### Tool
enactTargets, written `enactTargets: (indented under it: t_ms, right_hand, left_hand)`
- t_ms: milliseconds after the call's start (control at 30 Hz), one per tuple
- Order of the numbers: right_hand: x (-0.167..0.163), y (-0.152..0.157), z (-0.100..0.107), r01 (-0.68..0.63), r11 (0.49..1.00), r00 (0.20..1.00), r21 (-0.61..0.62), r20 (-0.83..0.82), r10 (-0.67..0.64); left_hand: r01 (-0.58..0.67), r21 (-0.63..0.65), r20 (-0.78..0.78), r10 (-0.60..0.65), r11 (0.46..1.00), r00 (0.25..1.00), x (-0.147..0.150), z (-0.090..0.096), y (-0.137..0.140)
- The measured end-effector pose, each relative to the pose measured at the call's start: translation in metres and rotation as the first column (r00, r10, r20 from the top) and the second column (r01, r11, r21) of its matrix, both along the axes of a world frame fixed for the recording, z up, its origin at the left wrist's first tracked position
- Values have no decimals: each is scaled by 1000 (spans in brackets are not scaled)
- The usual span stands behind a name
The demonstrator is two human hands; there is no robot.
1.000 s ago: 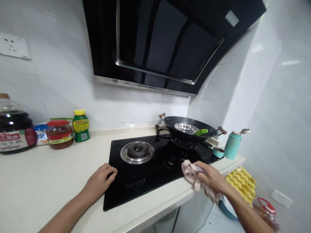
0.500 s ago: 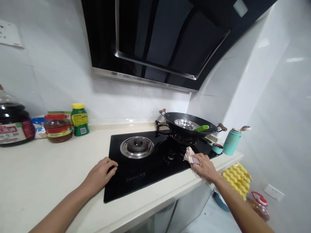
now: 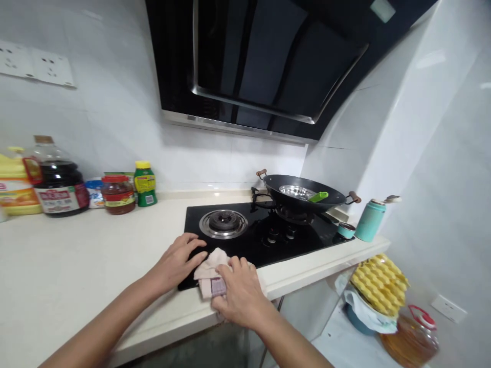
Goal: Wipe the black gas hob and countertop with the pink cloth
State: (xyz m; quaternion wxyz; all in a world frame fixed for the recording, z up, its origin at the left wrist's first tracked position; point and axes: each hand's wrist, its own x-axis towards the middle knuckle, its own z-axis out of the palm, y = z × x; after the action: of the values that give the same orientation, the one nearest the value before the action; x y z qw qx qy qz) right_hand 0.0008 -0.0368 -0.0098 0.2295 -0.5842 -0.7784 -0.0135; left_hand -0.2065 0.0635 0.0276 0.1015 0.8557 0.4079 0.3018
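Note:
Under my right hand (image 3: 241, 291) is a crumpled pale pink cloth (image 3: 213, 266), its fingers bent over it at the front edge of the black glass gas stove (image 3: 245, 249). Part of the cloth hangs past the stove onto the counter. My left hand (image 3: 179, 260) rests at the stove's left front corner, fingers apart and holding nothing, its fingertips close to the cloth. Behind the hands lies the round left burner (image 3: 223, 224). A black wok (image 3: 326, 203) sits over the right burner, with a steel perforated dish (image 3: 295, 192) and a green-handled utensil (image 3: 318, 197) inside.
At the back left stand a green bottle with yellow cap (image 3: 145, 185), a red-lidded jar (image 3: 118, 195) and a big dark bottle (image 3: 59, 184). A teal canister (image 3: 370, 221) and small teal cup (image 3: 346, 230) stand right of the stove. Yellow egg trays (image 3: 379, 283) are below. The range hood (image 3: 253, 66) overhangs.
My right hand has swept the cloth leftward along the stove's front, from near the knobs to beside my left hand. The view has shifted, showing more of the left counter.

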Motion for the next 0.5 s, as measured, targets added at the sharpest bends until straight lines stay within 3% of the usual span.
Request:
enactTargets:
  t_ms: [67, 133, 200, 267, 300, 367, 500]
  right_hand:
    - [-10, -2, 0, -55, 998, 998, 19, -39, 55]
    - [-5, -3, 4, -195, 981, 974, -12, -121, 192]
    - [14, -4, 9, -417, 906, 886, -69, -256, 388]
    - [44, -3, 13, -558, 827, 775, -64, -398, 491]
    - [63, -1, 14, -523, 853, 766, -11, -445, 464]
    - [103, 5, 11, -299, 947, 816, 115, -484, 316]
    - [177, 24, -10, 12, 963, 876, 268, -468, 119]
  left_hand:
    - [92, 10, 43, -92, 996, 995, 11, 14, -32]
    - [174, -10, 63, -173, 985, 983, 23, 21, -59]
    - [226, -48, 54, -223, 973, 973, 33, 19, -76]
    - [217, -86, -8, -219, 972, 976, 40, 10, -85]
    - [191, -100, -62, -198, 976, 978, 43, 4, -88]
    - [126, -100, -191, -143, 987, 971, 49, -8, -92]
    - [46, 10, -399, -38, 999, 916, 68, -33, -103]
